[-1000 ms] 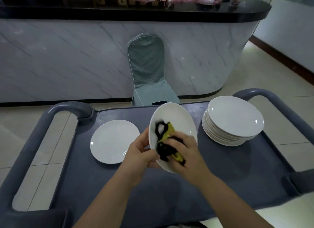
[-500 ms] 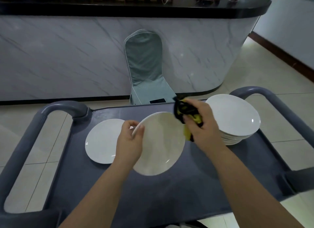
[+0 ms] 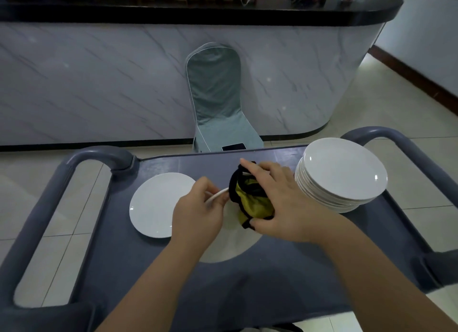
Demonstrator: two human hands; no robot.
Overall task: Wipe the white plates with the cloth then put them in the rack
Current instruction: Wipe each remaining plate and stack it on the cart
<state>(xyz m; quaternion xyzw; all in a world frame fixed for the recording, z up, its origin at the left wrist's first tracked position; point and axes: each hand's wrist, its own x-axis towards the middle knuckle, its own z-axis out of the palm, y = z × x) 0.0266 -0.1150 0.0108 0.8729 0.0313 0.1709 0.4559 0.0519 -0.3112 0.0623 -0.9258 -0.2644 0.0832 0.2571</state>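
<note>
Mid-frame, the round white plate (image 3: 230,245), pinched at its rim by the fingers of the left hand (image 3: 198,215), should be steadied while the black-edged yellow cloth (image 3: 250,200), clutched by the fingers of the right hand (image 3: 280,208), is swept over its whole face, rim included.

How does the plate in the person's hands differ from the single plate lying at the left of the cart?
The held plate is gripped at its rim by the left hand; the single plate lies flat on the cart, and no hand grips it. The right hand presses the cloth on the held plate; the single plate's face is bare. Both are white, round and plain.
</note>
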